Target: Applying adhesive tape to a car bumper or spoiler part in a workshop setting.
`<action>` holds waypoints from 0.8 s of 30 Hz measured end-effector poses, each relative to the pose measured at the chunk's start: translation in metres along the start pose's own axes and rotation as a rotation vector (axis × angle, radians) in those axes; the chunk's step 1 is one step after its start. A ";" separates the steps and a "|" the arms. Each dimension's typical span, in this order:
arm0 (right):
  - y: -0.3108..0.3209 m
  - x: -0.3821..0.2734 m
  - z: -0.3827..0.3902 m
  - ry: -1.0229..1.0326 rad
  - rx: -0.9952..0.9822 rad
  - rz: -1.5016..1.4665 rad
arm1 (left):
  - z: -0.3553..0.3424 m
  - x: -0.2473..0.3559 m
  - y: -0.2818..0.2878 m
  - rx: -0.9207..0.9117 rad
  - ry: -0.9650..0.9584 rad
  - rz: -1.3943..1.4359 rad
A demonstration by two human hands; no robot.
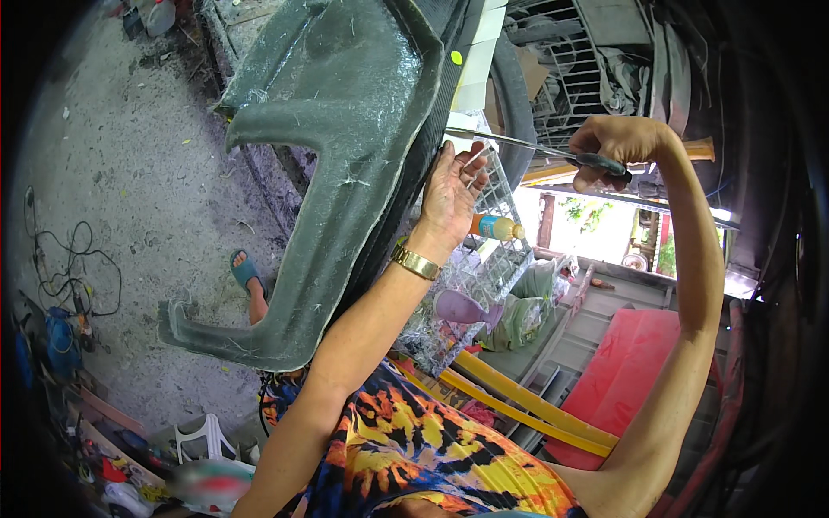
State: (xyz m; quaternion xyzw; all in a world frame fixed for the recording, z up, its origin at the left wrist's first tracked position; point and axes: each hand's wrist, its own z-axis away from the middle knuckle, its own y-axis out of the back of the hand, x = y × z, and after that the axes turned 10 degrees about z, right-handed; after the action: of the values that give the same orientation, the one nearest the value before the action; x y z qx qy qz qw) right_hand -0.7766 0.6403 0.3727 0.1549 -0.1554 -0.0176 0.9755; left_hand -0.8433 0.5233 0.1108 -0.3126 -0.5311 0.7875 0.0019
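My right hand [617, 147], raised at the right, is closed round the black handle of a screwdriver [535, 147]. Its long thin metal shaft points left, its tip at the edge of a large dark moulded fibreglass panel [367, 164]. My left hand [451, 192], with a gold watch on the wrist, is beside that edge, just below the tip. Its thumb rests along the edge, and between its curled fingers shows a thin white stick [473, 159], whose kind I cannot make out. White paper strips [475, 73] run along the panel's far right side.
Under my left forearm stands a wire-mesh stand [514, 268] with an orange-liquid bottle [496, 227] and a purple object [462, 306]. Yellow bars [518, 406] and a red panel [613, 371] lie at right. A black cable [78, 259] is on the floor beyond a sandalled foot [246, 269].
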 end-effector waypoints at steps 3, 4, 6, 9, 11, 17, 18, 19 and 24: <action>0.004 -0.006 -0.002 -0.002 -0.012 -0.005 | 0.001 0.003 0.000 0.002 -0.007 0.013; 0.003 -0.003 0.000 0.008 -0.006 0.004 | 0.000 0.001 -0.001 0.002 -0.007 0.004; 0.003 0.004 0.002 0.026 0.002 0.009 | -0.001 -0.003 -0.001 0.004 -0.003 -0.019; 0.006 -0.003 0.002 0.018 0.015 0.063 | -0.001 -0.001 -0.001 0.019 -0.001 -0.001; 0.008 -0.008 0.003 0.014 0.020 0.096 | 0.000 -0.001 -0.002 0.018 -0.005 0.006; 0.009 0.003 -0.004 0.040 -0.064 0.066 | 0.000 -0.002 -0.001 0.014 -0.017 0.020; 0.010 0.003 -0.004 0.039 -0.063 0.066 | 0.000 -0.003 -0.001 0.011 -0.025 0.018; 0.011 0.002 -0.004 0.043 -0.069 0.070 | -0.001 -0.003 0.000 0.010 -0.026 0.018; 0.015 0.000 -0.003 0.091 -0.077 0.125 | -0.003 -0.004 0.003 -0.011 -0.016 0.014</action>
State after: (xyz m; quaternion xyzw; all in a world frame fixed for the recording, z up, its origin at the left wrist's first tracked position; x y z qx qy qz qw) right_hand -0.7761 0.6552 0.3746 0.1080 -0.1195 0.0447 0.9859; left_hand -0.8374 0.5231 0.1095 -0.3101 -0.5332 0.7870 -0.0099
